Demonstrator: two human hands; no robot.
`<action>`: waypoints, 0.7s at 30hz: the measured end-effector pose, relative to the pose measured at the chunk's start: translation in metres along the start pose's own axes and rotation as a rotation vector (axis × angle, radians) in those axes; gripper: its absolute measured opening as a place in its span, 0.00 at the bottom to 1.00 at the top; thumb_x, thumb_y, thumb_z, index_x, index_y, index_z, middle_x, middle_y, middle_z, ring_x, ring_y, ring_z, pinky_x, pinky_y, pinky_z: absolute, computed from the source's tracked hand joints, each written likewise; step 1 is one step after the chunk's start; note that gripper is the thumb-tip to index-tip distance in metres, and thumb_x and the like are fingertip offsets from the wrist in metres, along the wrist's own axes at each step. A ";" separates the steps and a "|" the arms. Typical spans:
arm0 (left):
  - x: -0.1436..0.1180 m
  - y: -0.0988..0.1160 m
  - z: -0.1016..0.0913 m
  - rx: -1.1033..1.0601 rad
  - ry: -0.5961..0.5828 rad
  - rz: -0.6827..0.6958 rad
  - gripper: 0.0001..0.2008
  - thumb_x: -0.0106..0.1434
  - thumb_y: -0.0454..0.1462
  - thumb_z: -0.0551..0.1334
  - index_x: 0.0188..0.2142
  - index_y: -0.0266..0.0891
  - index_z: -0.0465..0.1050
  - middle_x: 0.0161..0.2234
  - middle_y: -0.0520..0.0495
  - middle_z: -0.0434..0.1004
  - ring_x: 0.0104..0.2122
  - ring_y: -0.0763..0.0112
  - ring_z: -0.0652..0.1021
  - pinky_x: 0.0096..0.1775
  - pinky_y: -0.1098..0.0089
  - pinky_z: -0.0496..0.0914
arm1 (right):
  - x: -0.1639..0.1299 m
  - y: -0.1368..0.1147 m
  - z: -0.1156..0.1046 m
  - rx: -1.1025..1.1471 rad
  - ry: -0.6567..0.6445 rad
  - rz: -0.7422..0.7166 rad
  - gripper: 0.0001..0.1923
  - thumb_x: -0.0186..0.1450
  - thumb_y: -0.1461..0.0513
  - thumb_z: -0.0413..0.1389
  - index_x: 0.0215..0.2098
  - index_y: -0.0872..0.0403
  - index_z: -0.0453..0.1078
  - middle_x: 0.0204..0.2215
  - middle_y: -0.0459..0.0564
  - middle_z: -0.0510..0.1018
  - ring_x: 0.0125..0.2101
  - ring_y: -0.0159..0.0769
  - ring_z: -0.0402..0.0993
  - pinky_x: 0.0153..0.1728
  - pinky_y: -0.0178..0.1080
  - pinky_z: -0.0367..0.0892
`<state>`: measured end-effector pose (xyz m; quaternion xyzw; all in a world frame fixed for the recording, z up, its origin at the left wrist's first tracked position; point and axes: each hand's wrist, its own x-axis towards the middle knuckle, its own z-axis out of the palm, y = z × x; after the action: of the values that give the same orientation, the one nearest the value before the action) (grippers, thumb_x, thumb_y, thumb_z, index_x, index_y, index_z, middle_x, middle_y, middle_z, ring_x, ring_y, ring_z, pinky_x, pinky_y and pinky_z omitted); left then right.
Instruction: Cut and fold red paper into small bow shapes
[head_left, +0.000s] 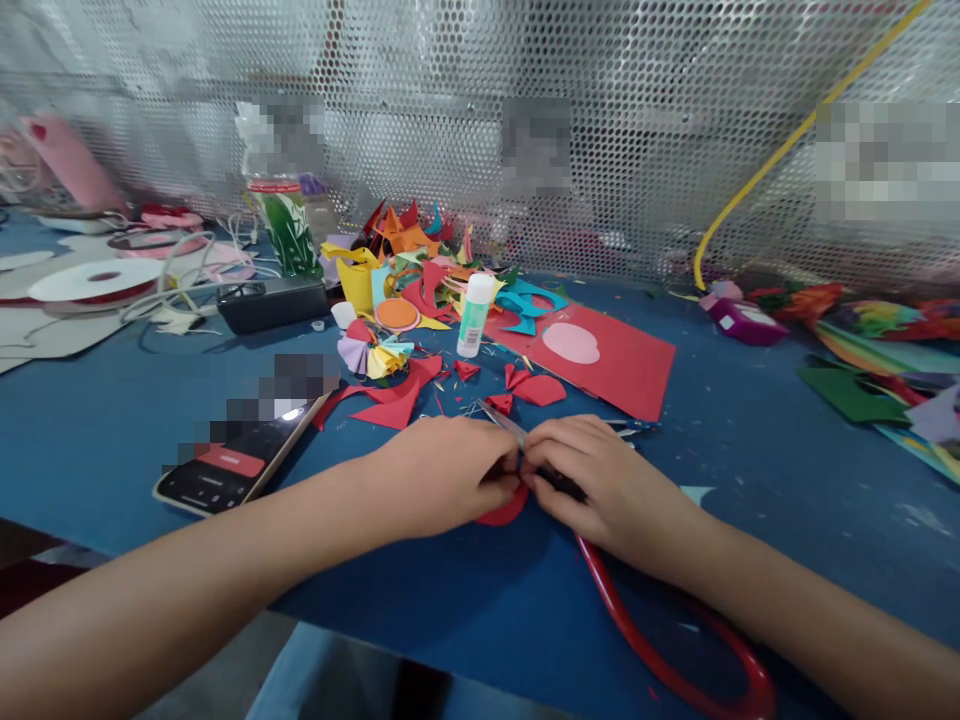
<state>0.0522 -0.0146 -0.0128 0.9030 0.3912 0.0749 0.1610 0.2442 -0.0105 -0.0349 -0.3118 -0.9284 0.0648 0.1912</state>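
My left hand [442,475] is closed in a pinch on a rounded piece of red paper [504,512], which shows below its fingertips. Touching it from the right, my right hand [607,480] is closed around the middle of a pair of scissors. The scissors' red handle [606,590] loops toward the table's front edge, and their pointed metal tip [501,418] shows beyond my fingers. Exactly where blade and paper meet is hidden. Just past my hands lie small folded red paper pieces [536,388] and scraps.
A glue stick [474,318] stands upright behind my hands, near a pleated multicoloured paper piece [371,352] and red card [622,355]. A phone [240,455] lies left, before a bottle [283,220]. Coloured scraps [405,235] pile against the perforated metal panel [637,150].
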 end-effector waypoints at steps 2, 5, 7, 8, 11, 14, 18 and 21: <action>0.000 0.000 -0.004 -0.049 0.018 -0.028 0.07 0.60 0.37 0.55 0.33 0.40 0.70 0.31 0.51 0.76 0.30 0.69 0.75 0.29 0.72 0.63 | 0.000 0.000 -0.002 -0.054 0.074 -0.019 0.04 0.61 0.67 0.51 0.32 0.54 0.66 0.31 0.49 0.76 0.34 0.38 0.71 0.37 0.42 0.62; 0.001 0.000 -0.008 -0.187 0.022 -0.032 0.08 0.61 0.38 0.55 0.35 0.40 0.72 0.31 0.52 0.77 0.28 0.73 0.75 0.30 0.74 0.63 | -0.001 0.000 -0.004 -0.142 0.168 -0.059 0.04 0.62 0.66 0.50 0.31 0.54 0.66 0.30 0.49 0.76 0.32 0.37 0.72 0.35 0.41 0.63; 0.002 0.000 -0.008 -0.294 0.005 -0.030 0.09 0.62 0.38 0.55 0.36 0.39 0.72 0.32 0.52 0.77 0.29 0.75 0.75 0.31 0.75 0.64 | -0.002 0.000 -0.005 -0.189 0.216 -0.076 0.05 0.62 0.66 0.49 0.32 0.53 0.66 0.29 0.49 0.76 0.31 0.37 0.72 0.35 0.41 0.63; 0.002 0.000 -0.008 -0.344 0.008 -0.033 0.09 0.62 0.38 0.54 0.37 0.39 0.73 0.32 0.52 0.77 0.29 0.75 0.75 0.31 0.75 0.65 | -0.003 0.000 -0.006 -0.191 0.238 -0.071 0.05 0.63 0.66 0.49 0.32 0.53 0.66 0.30 0.49 0.76 0.31 0.38 0.72 0.36 0.42 0.64; 0.004 0.000 -0.007 -0.416 0.108 -0.064 0.10 0.62 0.39 0.56 0.37 0.39 0.74 0.33 0.52 0.78 0.31 0.75 0.75 0.32 0.76 0.65 | -0.005 0.000 -0.005 -0.048 0.296 0.037 0.04 0.63 0.64 0.51 0.33 0.52 0.67 0.32 0.49 0.77 0.33 0.37 0.73 0.37 0.41 0.66; 0.004 0.001 -0.007 -0.379 0.233 -0.082 0.09 0.61 0.40 0.58 0.36 0.40 0.75 0.33 0.53 0.79 0.31 0.75 0.76 0.31 0.76 0.65 | -0.005 0.000 -0.005 0.203 0.307 0.212 0.04 0.63 0.63 0.53 0.35 0.50 0.68 0.33 0.46 0.78 0.33 0.34 0.75 0.34 0.36 0.69; 0.003 0.004 -0.009 -0.346 0.332 -0.065 0.08 0.60 0.38 0.59 0.36 0.40 0.76 0.33 0.52 0.80 0.31 0.75 0.77 0.31 0.76 0.66 | -0.004 -0.001 -0.006 0.355 0.330 0.266 0.04 0.61 0.63 0.54 0.34 0.50 0.71 0.32 0.45 0.79 0.31 0.33 0.76 0.33 0.34 0.71; 0.000 0.005 -0.009 -0.347 0.367 -0.020 0.08 0.60 0.37 0.59 0.36 0.39 0.76 0.33 0.52 0.80 0.32 0.75 0.77 0.33 0.77 0.67 | -0.003 -0.001 -0.007 0.383 0.371 0.239 0.04 0.60 0.64 0.55 0.33 0.50 0.72 0.32 0.45 0.79 0.31 0.32 0.76 0.34 0.34 0.71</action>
<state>0.0530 -0.0153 -0.0024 0.8293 0.4039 0.3020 0.2405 0.2486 -0.0132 -0.0291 -0.3836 -0.8053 0.2029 0.4040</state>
